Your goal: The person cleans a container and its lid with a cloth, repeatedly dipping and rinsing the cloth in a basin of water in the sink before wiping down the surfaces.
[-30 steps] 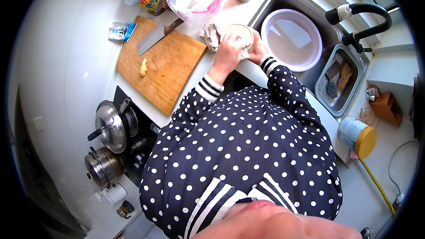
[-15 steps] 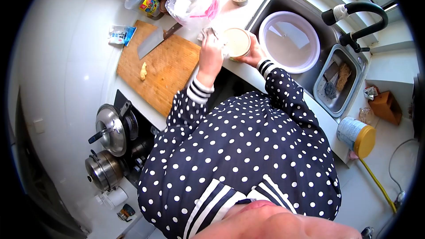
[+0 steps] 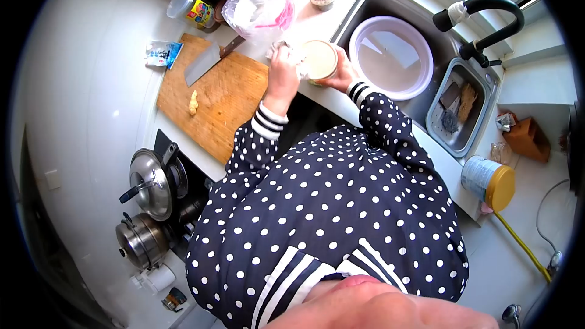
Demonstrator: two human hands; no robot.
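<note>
1. The container (image 3: pixel 320 60), round and pale on top, sits between the two hands, over or at the front edge of the desk (image 3: pixel 315 23); its base is hidden, so whether it rests there I cannot tell
2. Right hand (image 3: pixel 342 73): the nearer one, gripping the container's right side, with the lilac basin (image 3: pixel 427 64) beyond
3. Left hand (image 3: pixel 283 76): closed on a crumpled cloth (image 3: pixel 301 68), at the container's left, near the chopping board (image 3: pixel 216 116); cloth and container look close, contact unclear
4. Long axis: roughly upright, I judge, since the top faces the camera and only a strip of side shows
</note>
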